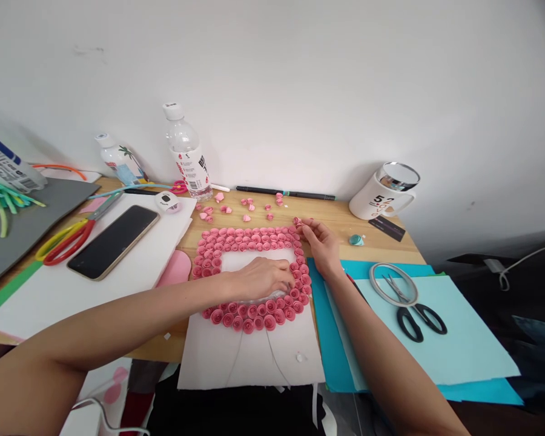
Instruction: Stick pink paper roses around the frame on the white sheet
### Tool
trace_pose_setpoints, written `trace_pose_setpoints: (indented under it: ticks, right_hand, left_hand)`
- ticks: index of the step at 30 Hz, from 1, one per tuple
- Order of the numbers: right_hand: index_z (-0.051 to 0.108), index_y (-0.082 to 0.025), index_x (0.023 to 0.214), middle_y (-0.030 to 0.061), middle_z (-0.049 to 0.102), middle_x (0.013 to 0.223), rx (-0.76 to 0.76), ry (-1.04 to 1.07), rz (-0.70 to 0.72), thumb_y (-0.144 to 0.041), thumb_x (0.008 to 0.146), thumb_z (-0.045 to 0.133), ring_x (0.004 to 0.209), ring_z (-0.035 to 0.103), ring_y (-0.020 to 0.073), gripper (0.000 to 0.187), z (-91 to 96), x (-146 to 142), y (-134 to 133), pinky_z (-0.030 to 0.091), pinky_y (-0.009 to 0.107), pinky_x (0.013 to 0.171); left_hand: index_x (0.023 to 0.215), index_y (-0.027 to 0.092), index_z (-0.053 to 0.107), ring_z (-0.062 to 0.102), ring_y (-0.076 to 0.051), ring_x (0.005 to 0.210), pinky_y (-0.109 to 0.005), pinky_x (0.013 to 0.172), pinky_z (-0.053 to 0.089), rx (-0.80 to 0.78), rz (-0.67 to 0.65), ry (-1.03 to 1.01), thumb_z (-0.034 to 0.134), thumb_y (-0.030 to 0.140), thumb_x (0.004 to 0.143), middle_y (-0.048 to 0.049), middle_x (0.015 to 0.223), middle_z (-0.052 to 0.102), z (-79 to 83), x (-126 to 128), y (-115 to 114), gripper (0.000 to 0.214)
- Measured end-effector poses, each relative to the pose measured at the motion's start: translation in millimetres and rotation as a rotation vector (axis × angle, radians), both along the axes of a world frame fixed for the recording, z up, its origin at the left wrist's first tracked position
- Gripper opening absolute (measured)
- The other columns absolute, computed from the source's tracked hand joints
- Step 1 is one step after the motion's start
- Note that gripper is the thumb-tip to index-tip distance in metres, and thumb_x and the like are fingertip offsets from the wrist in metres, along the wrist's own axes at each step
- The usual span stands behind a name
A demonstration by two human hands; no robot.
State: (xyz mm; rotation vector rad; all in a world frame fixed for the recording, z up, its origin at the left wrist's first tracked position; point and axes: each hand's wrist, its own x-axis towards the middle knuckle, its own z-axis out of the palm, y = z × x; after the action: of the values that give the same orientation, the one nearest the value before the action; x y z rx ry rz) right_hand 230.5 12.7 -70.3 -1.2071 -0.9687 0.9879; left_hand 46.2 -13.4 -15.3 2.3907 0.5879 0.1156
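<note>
A white board point(252, 363) lies at the table's front edge, with rolled pink paper roses point(249, 325) set in rows round a bare white middle. My left hand point(266, 275) rests over that middle, palm down. Its fingers curl in beside the roses on the right side, and what is under the fingertips is hidden. At the top right corner of the rose frame, my right hand point(320, 241) pinches a pink paper rose point(297, 223) between thumb and fingers. Two thin curved lines run down the board below the roses.
Several loose pink roses point(246, 218) lie behind the board, near a water bottle point(191, 160) and a black pen point(311, 195). Scissors point(409, 324), a tape roll point(372, 284) and blue sheets point(472, 339) are right, below a mug point(376, 197). A phone point(113, 242) lies left.
</note>
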Motion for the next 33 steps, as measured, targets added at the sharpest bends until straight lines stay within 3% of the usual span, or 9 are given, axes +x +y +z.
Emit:
trace_pose_setpoints:
  ticks: [16,25,33]
  right_hand:
    - [0.062,-0.019,0.091,0.0024,0.067,0.078,0.005,-0.011,0.011,-0.052,0.067,0.070,0.073,0.063,0.0165,0.041,1.2,-0.4,-0.3,0.053,0.035,0.074]
    - [0.064,-0.019,0.090,0.0028,0.067,0.080,0.011,0.010,-0.006,-0.049,0.067,0.070,0.074,0.063,0.0162,0.038,0.4,-1.4,-0.8,0.052,0.035,0.077]
    - [0.063,-0.018,0.091,0.0026,0.067,0.081,0.025,0.029,-0.015,-0.049,0.067,0.071,0.075,0.064,0.0157,0.040,-1.7,0.0,0.4,0.053,0.035,0.078]
  left_hand:
    - [0.072,0.016,0.060,0.046,-0.010,0.063,-0.025,0.054,0.027,0.067,0.007,0.038,0.045,0.016,0.085,0.0002,0.079,0.054,-4.4,7.1,1.7,0.019]
    - [0.070,0.017,0.060,0.045,-0.010,0.065,-0.025,0.057,0.029,0.054,-0.010,0.063,0.044,0.014,0.086,0.0004,0.078,0.052,2.2,7.8,2.8,0.023]
    - [0.071,0.016,0.062,0.044,-0.009,0.062,-0.024,0.057,0.030,0.078,-0.021,0.006,0.042,0.013,0.086,0.0009,0.077,0.051,-3.9,5.3,2.6,0.025]
